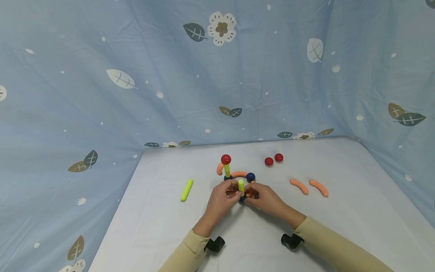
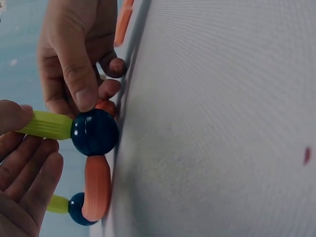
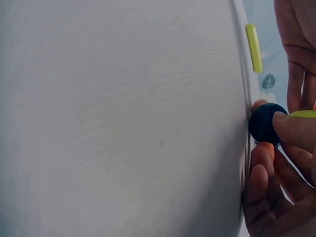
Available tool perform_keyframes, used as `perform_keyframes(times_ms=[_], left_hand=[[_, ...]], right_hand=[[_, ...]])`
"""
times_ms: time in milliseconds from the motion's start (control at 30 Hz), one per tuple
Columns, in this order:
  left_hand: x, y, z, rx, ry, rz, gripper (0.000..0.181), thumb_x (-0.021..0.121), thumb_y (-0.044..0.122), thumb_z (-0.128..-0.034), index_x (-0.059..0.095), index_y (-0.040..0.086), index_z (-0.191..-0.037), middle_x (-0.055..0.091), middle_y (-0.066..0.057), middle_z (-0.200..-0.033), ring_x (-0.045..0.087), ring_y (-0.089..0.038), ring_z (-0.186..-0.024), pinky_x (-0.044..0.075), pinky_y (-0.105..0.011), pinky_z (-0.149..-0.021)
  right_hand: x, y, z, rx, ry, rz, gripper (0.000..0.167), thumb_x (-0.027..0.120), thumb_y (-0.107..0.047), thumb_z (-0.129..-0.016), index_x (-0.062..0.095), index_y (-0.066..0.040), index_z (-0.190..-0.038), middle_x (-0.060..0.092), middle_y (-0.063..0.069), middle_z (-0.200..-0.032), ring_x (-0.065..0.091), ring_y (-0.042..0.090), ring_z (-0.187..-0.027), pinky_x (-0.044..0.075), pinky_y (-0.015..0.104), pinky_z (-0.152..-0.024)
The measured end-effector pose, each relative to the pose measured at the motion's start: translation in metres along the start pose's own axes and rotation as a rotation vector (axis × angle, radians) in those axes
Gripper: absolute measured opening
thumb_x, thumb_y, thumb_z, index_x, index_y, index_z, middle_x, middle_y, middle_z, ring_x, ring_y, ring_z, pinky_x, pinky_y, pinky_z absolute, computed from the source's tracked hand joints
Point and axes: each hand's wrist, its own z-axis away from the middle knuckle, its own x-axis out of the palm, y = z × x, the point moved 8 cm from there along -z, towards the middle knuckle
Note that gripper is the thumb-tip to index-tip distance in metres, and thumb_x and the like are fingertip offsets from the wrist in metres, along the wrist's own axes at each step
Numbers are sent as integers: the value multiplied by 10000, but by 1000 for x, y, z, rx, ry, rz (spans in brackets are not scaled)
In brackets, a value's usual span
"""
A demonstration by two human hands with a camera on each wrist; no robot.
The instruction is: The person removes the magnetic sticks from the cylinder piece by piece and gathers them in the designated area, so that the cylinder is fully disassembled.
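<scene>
A yellow-green rod (image 1: 241, 187) stands upright on a dark blue ball (image 2: 95, 132). My left hand (image 1: 221, 198) pinches this rod between thumb and fingers. From the other side my right hand (image 1: 266, 196) grips the blue ball, its thumb (image 3: 286, 129) pressed on the surface. A curved orange stick (image 2: 97, 182) joins that ball to another blue ball (image 2: 80, 210). Farther back, a second upright rod (image 1: 227, 170) carries a red ball (image 1: 225, 159). Behind the hands, another orange stick (image 1: 239, 174) reaches a blue ball (image 1: 250, 177); the hands partly hide the frame's near side.
One loose yellow-green rod (image 1: 187, 190) lies to the left on the white table (image 1: 153, 226). Two red balls (image 1: 273, 159) sit at the back right. Two curved orange sticks (image 1: 318, 188) lie on the right. A patterned blue curtain (image 1: 204, 75) hangs behind.
</scene>
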Motion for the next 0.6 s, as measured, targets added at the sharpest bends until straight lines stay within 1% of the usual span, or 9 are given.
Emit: perform_keyframes(times_ms=[267,600], left_hand=[[2,-3,2,-13,-23,-2,209,765,127,-923,674,116,-1112,705,-7,-1067,694,-168,-1005,596,-281,-838],[3,-4,2,-1,-23,-24,202,762,97,-919,663,112,-1095,703,-11,-1071,695,-154,-1000,592,-266,-842]], right_hand=[[2,2,-1,26,16,34,271,812,-181,-884,698,-158,-1128,659,-72,-978,559,72,-788,512,232,-671],[2,1,-2,45,30,40,270,818,-166,-876,698,-170,-1118,666,-98,-968,555,81,-772,503,234,-653]])
